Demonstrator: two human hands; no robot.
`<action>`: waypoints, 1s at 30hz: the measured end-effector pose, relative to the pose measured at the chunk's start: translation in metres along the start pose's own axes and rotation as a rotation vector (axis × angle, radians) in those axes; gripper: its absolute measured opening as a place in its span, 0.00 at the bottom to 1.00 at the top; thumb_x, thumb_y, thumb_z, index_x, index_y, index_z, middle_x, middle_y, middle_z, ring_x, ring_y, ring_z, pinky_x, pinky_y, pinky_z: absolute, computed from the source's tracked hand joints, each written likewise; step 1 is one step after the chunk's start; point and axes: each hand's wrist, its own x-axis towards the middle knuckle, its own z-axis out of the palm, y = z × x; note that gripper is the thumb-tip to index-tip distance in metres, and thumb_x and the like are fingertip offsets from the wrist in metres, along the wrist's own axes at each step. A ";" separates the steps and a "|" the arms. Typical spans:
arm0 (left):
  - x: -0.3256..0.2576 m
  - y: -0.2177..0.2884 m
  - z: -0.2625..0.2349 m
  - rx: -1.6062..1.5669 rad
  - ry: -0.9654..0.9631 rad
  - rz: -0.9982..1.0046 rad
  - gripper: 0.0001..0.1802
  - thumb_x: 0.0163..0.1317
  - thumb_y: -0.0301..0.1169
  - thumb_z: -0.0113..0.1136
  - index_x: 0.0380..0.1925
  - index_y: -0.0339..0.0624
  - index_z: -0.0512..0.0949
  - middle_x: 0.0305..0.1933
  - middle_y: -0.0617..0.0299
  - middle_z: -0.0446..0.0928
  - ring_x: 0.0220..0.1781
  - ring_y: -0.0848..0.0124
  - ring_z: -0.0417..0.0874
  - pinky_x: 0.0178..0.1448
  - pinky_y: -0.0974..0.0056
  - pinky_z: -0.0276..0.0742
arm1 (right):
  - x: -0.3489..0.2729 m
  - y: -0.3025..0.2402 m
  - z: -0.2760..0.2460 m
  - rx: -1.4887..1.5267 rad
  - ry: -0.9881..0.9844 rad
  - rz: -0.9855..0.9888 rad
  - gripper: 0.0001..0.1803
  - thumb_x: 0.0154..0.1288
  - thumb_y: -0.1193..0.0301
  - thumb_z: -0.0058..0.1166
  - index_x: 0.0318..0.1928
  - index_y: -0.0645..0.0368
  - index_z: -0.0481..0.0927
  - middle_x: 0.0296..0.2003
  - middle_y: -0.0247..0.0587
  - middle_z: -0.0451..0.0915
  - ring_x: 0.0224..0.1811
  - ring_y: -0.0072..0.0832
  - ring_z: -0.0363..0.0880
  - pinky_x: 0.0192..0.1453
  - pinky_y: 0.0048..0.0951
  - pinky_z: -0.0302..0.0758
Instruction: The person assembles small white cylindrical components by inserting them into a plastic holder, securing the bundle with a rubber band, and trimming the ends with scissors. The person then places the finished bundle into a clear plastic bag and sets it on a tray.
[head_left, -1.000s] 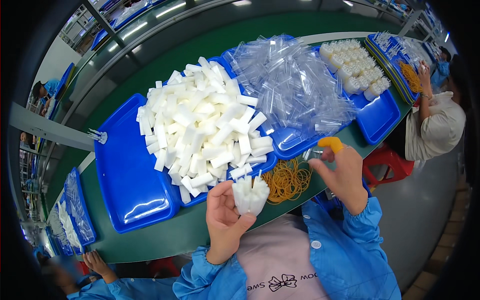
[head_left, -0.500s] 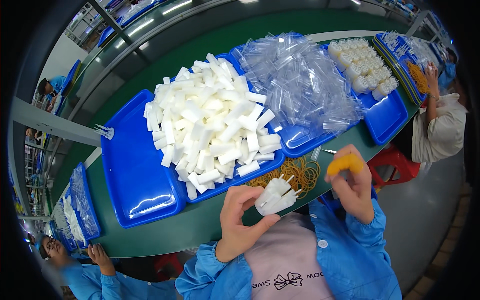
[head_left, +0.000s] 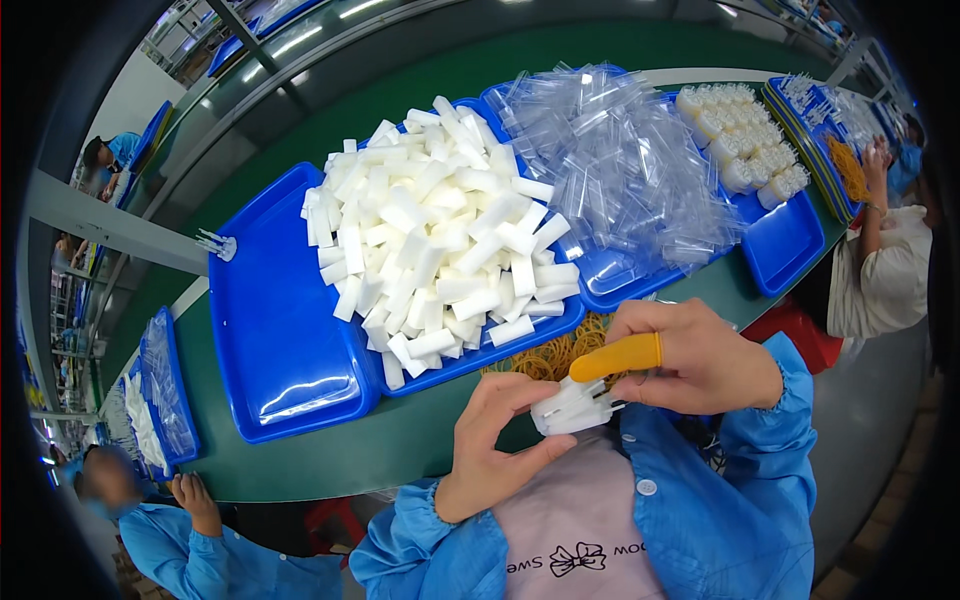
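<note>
In front of my chest, my left hand [head_left: 497, 445] grips a small white bundle [head_left: 562, 412] between thumb and fingers. Thin white prongs stick out from the bundle's right side. From the right, my right hand [head_left: 700, 360] reaches onto it, with a yellow finger cot [head_left: 622, 357] on the index finger. That finger lies on the bundle's top edge while the thumb closes in by the prongs. Just beyond both hands lies a pile of tan rubber bands [head_left: 555, 358], partly hidden by my fingers.
Blue trays hold a heap of white foam blocks [head_left: 430, 235], clear plastic sleeves [head_left: 615, 170] and rows of finished-looking white bundles [head_left: 745, 140]. A bare blue tray [head_left: 285, 330] stands left on the green table [head_left: 330, 470]. Co-workers sit at left [head_left: 215, 560] and right [head_left: 885, 265].
My right hand has moved left and down, from beside the bundle onto it. The left hand keeps its hold, and the bundle has turned slightly.
</note>
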 end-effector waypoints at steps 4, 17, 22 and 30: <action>-0.001 -0.003 0.000 -0.131 -0.009 -0.040 0.29 0.45 0.23 0.73 0.49 0.32 0.73 0.48 0.56 0.66 0.51 0.67 0.74 0.55 0.63 0.76 | 0.008 -0.011 -0.004 -0.236 -0.185 -0.002 0.11 0.55 0.65 0.61 0.30 0.61 0.80 0.37 0.35 0.73 0.26 0.33 0.76 0.28 0.34 0.72; -0.002 -0.004 -0.002 -0.388 0.013 -0.146 0.29 0.47 0.28 0.73 0.51 0.35 0.75 0.49 0.56 0.70 0.51 0.68 0.76 0.56 0.64 0.78 | 0.027 -0.009 -0.007 -0.264 -0.318 -0.143 0.09 0.58 0.67 0.57 0.30 0.60 0.80 0.37 0.38 0.73 0.25 0.36 0.76 0.28 0.36 0.73; -0.002 -0.004 0.000 -0.274 0.063 -0.112 0.28 0.45 0.28 0.74 0.49 0.35 0.76 0.47 0.56 0.72 0.47 0.68 0.76 0.52 0.66 0.76 | 0.033 -0.002 -0.002 -0.225 -0.314 -0.156 0.09 0.57 0.66 0.57 0.33 0.60 0.80 0.36 0.38 0.73 0.26 0.36 0.76 0.28 0.35 0.73; -0.001 -0.005 -0.007 -0.054 0.042 -0.073 0.29 0.45 0.23 0.73 0.50 0.30 0.74 0.48 0.57 0.67 0.50 0.69 0.74 0.55 0.66 0.76 | 0.032 -0.009 -0.009 0.182 -0.065 0.129 0.21 0.59 0.66 0.58 0.50 0.63 0.76 0.36 0.38 0.76 0.27 0.26 0.75 0.31 0.30 0.71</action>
